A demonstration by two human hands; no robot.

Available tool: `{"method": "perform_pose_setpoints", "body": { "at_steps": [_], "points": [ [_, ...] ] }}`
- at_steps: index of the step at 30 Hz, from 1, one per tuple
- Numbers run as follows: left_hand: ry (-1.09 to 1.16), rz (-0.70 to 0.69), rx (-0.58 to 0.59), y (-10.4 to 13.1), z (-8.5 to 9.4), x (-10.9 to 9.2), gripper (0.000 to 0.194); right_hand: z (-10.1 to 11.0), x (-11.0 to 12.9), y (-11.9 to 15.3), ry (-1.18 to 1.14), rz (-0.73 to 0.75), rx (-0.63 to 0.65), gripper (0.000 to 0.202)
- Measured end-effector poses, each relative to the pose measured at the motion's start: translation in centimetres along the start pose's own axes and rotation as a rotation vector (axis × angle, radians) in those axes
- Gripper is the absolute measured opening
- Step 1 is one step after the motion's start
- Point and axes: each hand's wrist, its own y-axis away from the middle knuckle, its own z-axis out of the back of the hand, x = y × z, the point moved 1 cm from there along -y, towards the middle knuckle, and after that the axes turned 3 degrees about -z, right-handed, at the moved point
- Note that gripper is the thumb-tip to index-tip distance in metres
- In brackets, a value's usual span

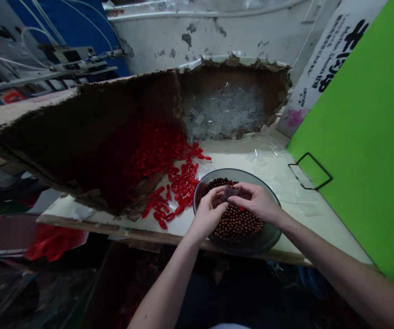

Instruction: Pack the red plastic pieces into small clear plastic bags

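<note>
Over a bowl (275, 228), my left hand (208, 214) and my right hand (259, 204) meet with fingers closed on a small clear plastic piece (230, 192). It looks like a little sleeve or bag; what it contains, if anything, I cannot make out. Beneath the hands, the bowl holds many shiny dark brown round beads (240, 225), perhaps strung together. A bit of red shows beside my right fingers. To the left of the bowl lies a spill of red oval plastic pieces (183, 183).
A torn-edged cardboard box (42, 132) lies open toward me, red pieces in its left part and clear plastic pieces (224, 112) in its right. A green panel (361, 146) with a black wire loop (315, 187) stands at right. The pale table's front edge (169, 237) runs below.
</note>
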Motion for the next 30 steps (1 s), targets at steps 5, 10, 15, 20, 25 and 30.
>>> {"method": "perform_pose_setpoints", "body": {
  "at_steps": [5, 10, 15, 20, 25, 30],
  "points": [
    [0.067, 0.061, -0.018, -0.2, -0.4, 0.9, 0.033, 0.0, -0.5, 0.5, -0.053, -0.014, 0.036, 0.034],
    [0.08, 0.143, -0.03, -0.3, 0.0, 1.7, 0.031, 1.1, -0.5, 0.8, 0.111, 0.036, 0.069, 0.036],
    [0.123, 0.249, 0.059, -0.5, 0.1, 1.7, 0.032, 2.2, 0.4, 0.5, 0.279, 0.112, 0.183, 0.024],
    [0.228, 0.334, 0.127, -0.5, 0.4, 1.3, 0.028, 2.8, 0.6, 0.1, 0.392, 0.074, 0.253, 0.023],
    [0.184, 0.329, 0.155, -0.5, 0.4, 1.1, 0.028, 2.9, -0.2, -0.1, 0.365, 0.042, 0.26, 0.025],
    [0.136, 0.271, 0.138, -0.4, 0.5, 1.6, 0.032, 3.3, -0.7, -0.3, 0.148, -0.019, 0.261, 0.024]
  ]
}}
